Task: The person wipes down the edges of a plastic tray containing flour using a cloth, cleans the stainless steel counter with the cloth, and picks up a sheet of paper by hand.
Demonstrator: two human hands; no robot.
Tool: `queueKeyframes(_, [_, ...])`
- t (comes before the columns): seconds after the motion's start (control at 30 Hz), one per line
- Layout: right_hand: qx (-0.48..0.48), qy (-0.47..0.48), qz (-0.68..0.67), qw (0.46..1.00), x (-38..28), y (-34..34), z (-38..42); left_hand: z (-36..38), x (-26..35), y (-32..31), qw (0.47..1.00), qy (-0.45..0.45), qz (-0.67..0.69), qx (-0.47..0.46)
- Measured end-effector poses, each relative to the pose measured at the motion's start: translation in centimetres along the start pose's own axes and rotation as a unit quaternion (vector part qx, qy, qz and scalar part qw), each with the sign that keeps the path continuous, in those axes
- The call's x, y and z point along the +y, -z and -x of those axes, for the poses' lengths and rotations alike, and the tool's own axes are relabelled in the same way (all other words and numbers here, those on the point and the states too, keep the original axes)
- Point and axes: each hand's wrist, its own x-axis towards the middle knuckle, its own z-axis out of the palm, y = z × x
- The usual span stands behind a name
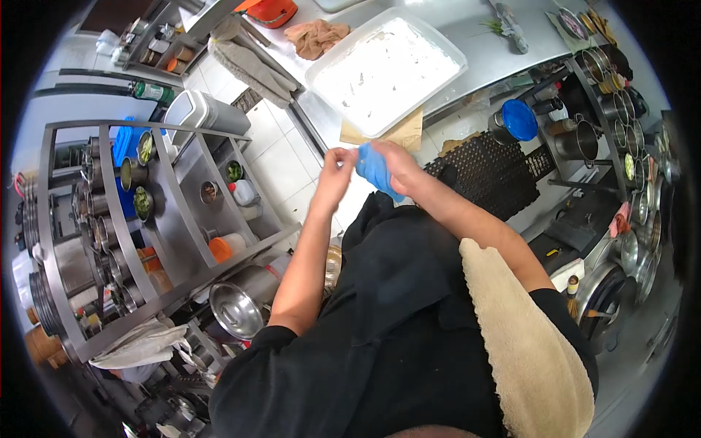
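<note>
My right hand (400, 169) is closed around a crumpled blue thing (373, 166), thin and soft like a glove or a cloth. My left hand (335, 175) has its fingers pinched together at the left edge of that blue thing. Both hands are held out in front of my black apron, just short of the counter. Beyond them a translucent plastic tub (319, 76) holds white material with small dark flecks. Brown cardboard (409, 130) sticks out from under the tub's near edge.
Left of the tub lie a brown cloth (315, 38) and a grey towel (252, 69). A metal shelf rack (171, 212) with pots stands at my left. On the right are a black floor mat (489, 175), a blue-lidded container (519, 120) and racks of pans. A beige towel (522, 328) hangs over my shoulder.
</note>
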Motion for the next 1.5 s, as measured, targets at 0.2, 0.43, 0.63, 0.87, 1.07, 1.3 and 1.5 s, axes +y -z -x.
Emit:
queueKeyframes(0.2, [-0.085, -0.041, -0.003, 0.996, -0.6, -1.4, 2.3, 1.8, -1.2, -3.2, 0.989, -0.014, 0.135, 0.064])
queueKeyframes(0.43, [-0.074, -0.067, 0.471, 0.876, -3.8, 1.6, 6.0, 1.4, -1.4, -1.3, 0.978, -0.040, 0.191, 0.069])
queueKeyframes(0.63, [-0.056, 0.001, 0.444, 0.894, -3.2, 0.6, 6.0, 1.3, -0.4, -1.6, 0.933, 0.008, 0.358, -0.026])
queueKeyframes(0.87, [0.038, 0.159, 0.420, 0.893, -4.6, 2.3, 6.0, 3.1, -2.1, -0.9, 0.950, 0.003, 0.308, -0.044])
queueKeyframes(1.07, [-0.069, 0.197, 0.432, 0.877, -7.4, -4.4, 7.3, 1.8, -3.3, 3.1, 0.977, 0.011, 0.062, -0.202])
queueKeyframes(1.3, [-0.172, 0.212, 0.404, 0.873, -8.4, -11.1, 5.9, -3.9, -2.8, -0.1, 0.959, -0.099, 0.062, -0.257])
queueKeyframes(1.5, [-0.064, 0.299, 0.515, 0.801, -10.8, -9.3, 5.6, -1.9, -4.0, 1.4, 0.903, -0.017, 0.168, -0.394])
